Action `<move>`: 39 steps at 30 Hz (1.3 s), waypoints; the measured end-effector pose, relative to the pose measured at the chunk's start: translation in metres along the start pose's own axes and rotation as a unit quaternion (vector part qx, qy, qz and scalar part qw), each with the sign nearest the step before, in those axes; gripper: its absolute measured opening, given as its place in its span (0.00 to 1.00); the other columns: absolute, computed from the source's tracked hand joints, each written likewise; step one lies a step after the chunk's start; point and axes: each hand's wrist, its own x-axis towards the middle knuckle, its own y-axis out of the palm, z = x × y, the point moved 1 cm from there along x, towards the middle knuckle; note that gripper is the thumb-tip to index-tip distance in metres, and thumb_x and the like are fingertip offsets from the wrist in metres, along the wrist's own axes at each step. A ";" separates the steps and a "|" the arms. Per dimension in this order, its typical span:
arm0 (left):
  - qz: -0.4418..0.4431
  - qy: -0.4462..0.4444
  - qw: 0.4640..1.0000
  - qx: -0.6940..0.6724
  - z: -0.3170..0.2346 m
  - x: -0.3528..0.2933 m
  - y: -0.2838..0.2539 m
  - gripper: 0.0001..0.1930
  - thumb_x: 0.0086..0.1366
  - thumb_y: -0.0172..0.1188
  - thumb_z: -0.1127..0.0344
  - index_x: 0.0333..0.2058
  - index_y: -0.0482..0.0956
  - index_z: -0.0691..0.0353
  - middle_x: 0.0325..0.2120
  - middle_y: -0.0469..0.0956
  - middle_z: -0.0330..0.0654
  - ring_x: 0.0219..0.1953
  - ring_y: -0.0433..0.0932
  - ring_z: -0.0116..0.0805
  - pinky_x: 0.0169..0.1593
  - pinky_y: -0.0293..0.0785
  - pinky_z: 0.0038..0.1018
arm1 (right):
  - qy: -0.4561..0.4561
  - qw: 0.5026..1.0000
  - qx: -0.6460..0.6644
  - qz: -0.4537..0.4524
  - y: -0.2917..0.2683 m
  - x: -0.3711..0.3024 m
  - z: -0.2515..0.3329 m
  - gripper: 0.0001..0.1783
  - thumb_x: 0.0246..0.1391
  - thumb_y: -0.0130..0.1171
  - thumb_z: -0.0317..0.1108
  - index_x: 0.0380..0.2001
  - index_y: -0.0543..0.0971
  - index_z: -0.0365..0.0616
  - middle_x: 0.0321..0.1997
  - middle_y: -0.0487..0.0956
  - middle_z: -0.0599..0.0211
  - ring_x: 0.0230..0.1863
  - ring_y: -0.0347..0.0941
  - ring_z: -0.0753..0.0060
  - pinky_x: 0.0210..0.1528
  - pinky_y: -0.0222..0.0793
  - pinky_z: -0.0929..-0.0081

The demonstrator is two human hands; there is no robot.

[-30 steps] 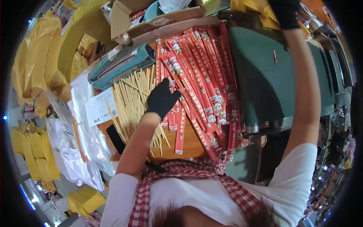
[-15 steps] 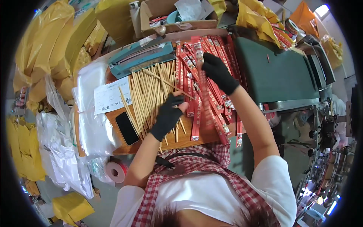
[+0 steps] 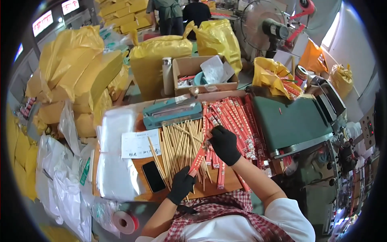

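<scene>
A long red printed paper sleeve [image 3: 197, 161] slants between my gloved hands over the table. My left hand [image 3: 182, 184], in a black fingerless glove, is closed on its lower end. Pinched fingers of my right hand [image 3: 224, 144], gloved the same way, are at its upper end; whether a stick is also in them is hidden. Under and beside the left hand lies a loose heap of wooden chopsticks [image 3: 175, 145]. More red sleeves [image 3: 230, 117] are spread in an overlapping pile beyond and around the right hand.
Left of the chopsticks are a phone [image 3: 153, 176], a paper form [image 3: 140, 144] and clear plastic bags [image 3: 117, 161]. A teal tray [image 3: 172, 115] and a cardboard box [image 3: 181, 66] stand behind. A green conveyor belt [image 3: 288, 121] borders the right side. Other people [image 3: 169, 16] are far off.
The view has tipped upward. My right hand has brought the red sleeve nearer, and my left hand, earlier over the chopsticks, has closed on the sleeve's lower end.
</scene>
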 end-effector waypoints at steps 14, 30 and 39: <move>0.030 -0.121 0.945 -0.302 0.030 -0.007 -0.049 0.10 0.62 0.44 0.67 0.36 0.73 0.64 0.16 0.70 0.36 0.11 0.66 0.25 0.14 0.60 0.18 | 0.283 0.861 0.416 0.074 0.034 -0.022 0.035 0.15 0.56 0.51 0.35 0.45 0.71 0.40 0.34 0.73 0.74 0.28 0.67 0.85 0.28 0.64 0.83; 0.012 -0.169 0.902 -0.397 0.060 -0.038 -0.042 0.11 0.66 0.48 0.60 0.40 0.69 0.60 0.21 0.68 0.31 0.15 0.63 0.18 0.16 0.58 0.17 | 0.101 0.884 0.382 0.249 0.048 -0.069 0.065 0.14 0.52 0.56 0.43 0.32 0.74 0.43 0.27 0.72 0.65 0.27 0.70 0.68 0.31 0.65 0.76; 0.029 -0.240 0.951 -0.190 0.069 -0.071 -0.047 0.18 0.64 0.50 0.57 0.48 0.67 0.62 0.30 0.69 0.43 0.26 0.74 0.33 0.24 0.72 0.25 | 0.396 0.846 0.356 -0.032 0.069 -0.014 -0.033 0.12 0.52 0.50 0.39 0.22 0.72 0.42 0.23 0.74 0.70 0.23 0.66 0.76 0.29 0.65 0.77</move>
